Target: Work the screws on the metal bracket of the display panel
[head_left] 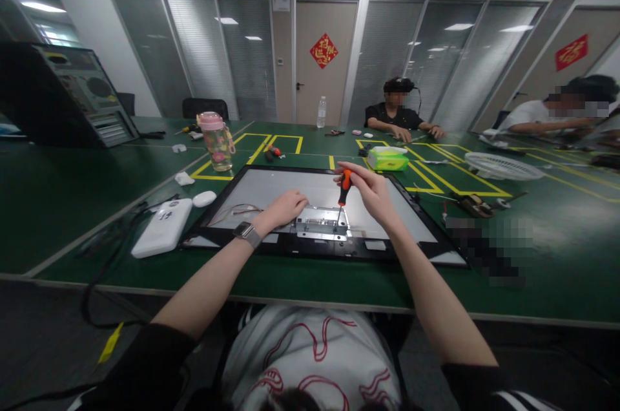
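My right hand (372, 194) holds a screwdriver (345, 188) against the bracket (320, 234). From here, I can't tell whether my left hand (285, 208) grips anything.

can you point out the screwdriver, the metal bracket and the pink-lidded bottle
Screwdriver (345, 189): head view, on its orange and black handle.
Metal bracket (321, 227): head view, near the middle of its silver surface.
Pink-lidded bottle (219, 145): head view, on its see-through patterned body.
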`<state>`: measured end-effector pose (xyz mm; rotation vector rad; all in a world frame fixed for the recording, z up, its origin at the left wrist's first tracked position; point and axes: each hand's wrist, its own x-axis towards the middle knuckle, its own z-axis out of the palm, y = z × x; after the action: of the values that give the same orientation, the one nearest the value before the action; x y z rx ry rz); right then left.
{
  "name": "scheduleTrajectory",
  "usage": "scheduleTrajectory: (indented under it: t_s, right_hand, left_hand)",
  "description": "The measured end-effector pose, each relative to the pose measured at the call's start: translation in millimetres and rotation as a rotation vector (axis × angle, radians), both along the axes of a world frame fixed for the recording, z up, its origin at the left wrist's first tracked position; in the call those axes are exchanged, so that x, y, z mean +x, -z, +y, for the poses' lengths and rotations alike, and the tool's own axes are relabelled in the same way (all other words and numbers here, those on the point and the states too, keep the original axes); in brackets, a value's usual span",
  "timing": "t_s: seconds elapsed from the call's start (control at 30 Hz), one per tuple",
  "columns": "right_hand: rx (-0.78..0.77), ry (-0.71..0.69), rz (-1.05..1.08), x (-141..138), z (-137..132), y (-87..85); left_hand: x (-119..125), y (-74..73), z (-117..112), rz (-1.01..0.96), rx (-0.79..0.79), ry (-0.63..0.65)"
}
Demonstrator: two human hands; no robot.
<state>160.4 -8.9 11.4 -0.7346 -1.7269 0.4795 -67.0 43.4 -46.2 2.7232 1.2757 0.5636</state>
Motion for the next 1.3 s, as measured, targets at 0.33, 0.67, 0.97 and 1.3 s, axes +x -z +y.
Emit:
scheduleTrajectory:
  t_s: [0.33, 0.67, 0.97, 1.3]
  right_hand:
    - [0.092, 0.159, -0.067, -0.5, -0.4, -0.5]
    - [0.068, 0.204, -0.021, -0.6, -0.5, 2.1]
    - [0.042, 0.014, -0.047, 0.1, 1.4, 2.0]
    - [0.186, 0.322, -0.057, -1.9, -1.0, 2.0]
  left_hand:
    - [0.7, -0.2, -0.2, 0.001, 0.002, 0.003]
    - [0.8, 1.8, 1.4, 0.013, 0.023, -0.001]
    - [-0.8, 3.3, 3.0, -0.005, 0.007, 0.007]
    - [-0.5, 4.8, 5.0, -0.001, 0.007, 0.023]
